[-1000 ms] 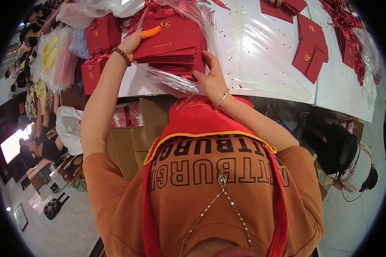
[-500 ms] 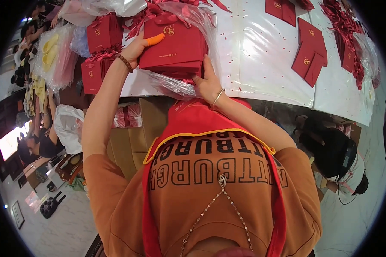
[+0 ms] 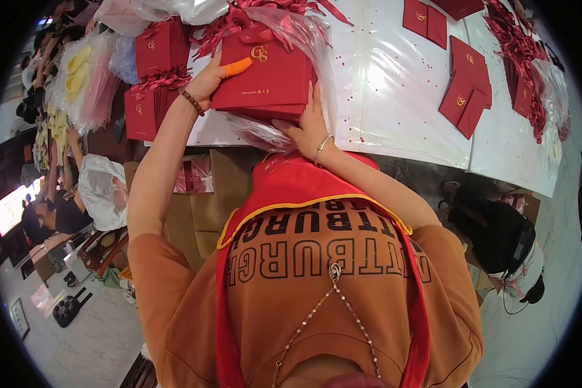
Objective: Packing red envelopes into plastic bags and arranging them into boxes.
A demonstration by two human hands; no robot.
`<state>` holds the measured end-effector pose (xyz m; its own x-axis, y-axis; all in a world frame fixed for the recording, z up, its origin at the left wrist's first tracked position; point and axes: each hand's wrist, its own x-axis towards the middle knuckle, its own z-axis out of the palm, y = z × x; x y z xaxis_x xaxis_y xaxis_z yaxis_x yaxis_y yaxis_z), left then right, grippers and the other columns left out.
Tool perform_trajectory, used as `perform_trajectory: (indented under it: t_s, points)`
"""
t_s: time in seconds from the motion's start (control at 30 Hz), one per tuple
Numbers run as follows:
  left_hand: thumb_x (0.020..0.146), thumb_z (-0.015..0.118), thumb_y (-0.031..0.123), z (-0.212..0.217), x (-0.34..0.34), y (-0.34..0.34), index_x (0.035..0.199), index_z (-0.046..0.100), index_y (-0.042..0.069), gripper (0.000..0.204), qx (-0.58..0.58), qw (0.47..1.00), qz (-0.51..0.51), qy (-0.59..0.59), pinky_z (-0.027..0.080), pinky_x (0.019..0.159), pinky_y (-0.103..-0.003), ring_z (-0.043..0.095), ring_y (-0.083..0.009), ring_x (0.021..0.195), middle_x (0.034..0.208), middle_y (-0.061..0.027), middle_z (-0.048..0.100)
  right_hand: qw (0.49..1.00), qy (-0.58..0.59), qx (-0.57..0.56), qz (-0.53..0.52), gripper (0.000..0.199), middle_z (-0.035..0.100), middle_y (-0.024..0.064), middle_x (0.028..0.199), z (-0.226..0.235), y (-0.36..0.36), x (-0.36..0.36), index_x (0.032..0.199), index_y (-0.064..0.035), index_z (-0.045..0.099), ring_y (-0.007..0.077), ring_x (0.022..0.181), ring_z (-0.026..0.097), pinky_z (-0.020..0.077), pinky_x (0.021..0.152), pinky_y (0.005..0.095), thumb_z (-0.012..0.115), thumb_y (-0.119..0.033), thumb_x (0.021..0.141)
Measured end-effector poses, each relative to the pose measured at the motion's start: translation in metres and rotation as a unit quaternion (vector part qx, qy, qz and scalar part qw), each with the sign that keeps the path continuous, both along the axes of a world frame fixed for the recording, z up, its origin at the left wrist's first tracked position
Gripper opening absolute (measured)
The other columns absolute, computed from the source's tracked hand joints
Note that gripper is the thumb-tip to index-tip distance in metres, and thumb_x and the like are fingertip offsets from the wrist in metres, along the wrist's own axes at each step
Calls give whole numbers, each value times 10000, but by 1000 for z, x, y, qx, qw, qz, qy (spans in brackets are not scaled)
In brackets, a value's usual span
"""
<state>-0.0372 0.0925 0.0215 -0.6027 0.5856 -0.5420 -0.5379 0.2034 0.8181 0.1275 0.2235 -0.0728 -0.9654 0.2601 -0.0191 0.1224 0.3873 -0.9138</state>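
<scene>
A thick stack of red paper gift bags (image 3: pixel 262 81) with ribbon handles stands at the near edge of the table, partly inside a clear plastic bag (image 3: pixel 255 131). My left hand (image 3: pixel 208 83) grips the stack's left side, its thumb in an orange finger cover lying on the top bag; the other fingers are mostly hidden. My right hand (image 3: pixel 309 128) holds the lower right corner, fingers up along the right edge and thumb under the near edge by the plastic. Red ribbons (image 3: pixel 229 27) spread out behind the stack.
More red bag bundles (image 3: pixel 150 107) stand at the left, near plastic-wrapped yellow items (image 3: pixel 76 74). Flat red bags (image 3: pixel 462 97) and a ribboned bundle (image 3: pixel 520 81) lie on the right of the white table (image 3: pixel 388 129). Cardboard boxes (image 3: pixel 197 216) sit below; other people work at far left.
The stack sits much as before, with both hands still on it. My right thumb has shifted slightly left along the near edge, and the view has moved a little.
</scene>
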Motion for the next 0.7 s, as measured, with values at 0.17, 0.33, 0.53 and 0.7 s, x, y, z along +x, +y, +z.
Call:
perform_trajectory:
  t_s: [0.17,0.33,0.53,0.7]
  points:
    - [772,625,120,-7,6,-8,1267,299,87,593,7,1000,0,9,488,770,-299,552,-147,940,1122,-68,506,997,-3,68,34,726,108,245,1365,-14,0,-6,1298,-60,271,464,1247,49,113,1046,436,658,-248,714]
    - [807,587,131,-3,6,-5,1243,333,86,507,-21,999,-25,15,495,737,-276,565,-133,915,1101,-50,526,1000,25,-15,-6,741,137,219,1369,2,5,-2,1307,-45,259,382,1272,108,133,1049,402,647,-136,682]
    - [806,599,197,-5,2,-4,1262,307,98,550,-45,998,-36,29,479,768,-287,536,-127,963,1130,-52,504,918,-46,-391,-50,622,284,152,1346,38,40,-11,1303,17,279,210,1249,262,210,1014,277,494,-56,724]
    - [800,606,213,-5,3,-1,1297,255,100,619,-51,993,-64,84,467,787,-285,510,-137,1007,1182,-58,461,900,53,-428,-61,549,331,114,1326,73,59,-44,1296,6,306,182,1212,300,221,986,257,454,-225,821]
